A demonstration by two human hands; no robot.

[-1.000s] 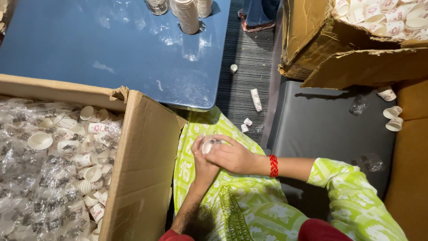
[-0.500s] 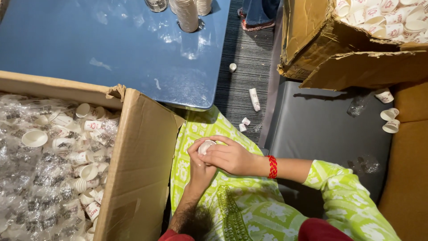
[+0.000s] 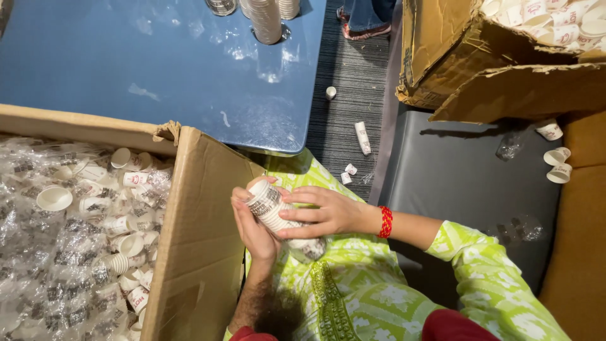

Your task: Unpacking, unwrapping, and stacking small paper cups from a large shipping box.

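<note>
- The left hand (image 3: 254,228) was curled round the lower side of a short stack of paper cups (image 3: 273,210), thumb and fingers closed on it.
- The right hand (image 3: 323,213) gripped the same stack from the other side, fingers laid along the cups; a red bracelet (image 3: 386,221) sat on that wrist.
- The stack lay tilted, held over the person's lap, which was covered in green patterned cloth (image 3: 360,290), just beside the wall of a big cardboard box (image 3: 201,240).
- That box, at the person's left, held many loose paper cups (image 3: 120,224) mixed with crumpled clear plastic wrap (image 3: 38,271).
- Beyond the box stood a blue table (image 3: 158,69) carrying tall stacks of cups (image 3: 266,19) at its far edge.
- On the striped grey floor (image 3: 344,95) between table and seat lay a few stray cups (image 3: 362,137).
- To the right a grey seat cushion (image 3: 454,189) bore three more cups (image 3: 555,158) near its edge.
- Above it a second, torn cardboard box (image 3: 505,76) held further cups.
- At the top edge another person's shoes (image 3: 366,25) showed.
</note>
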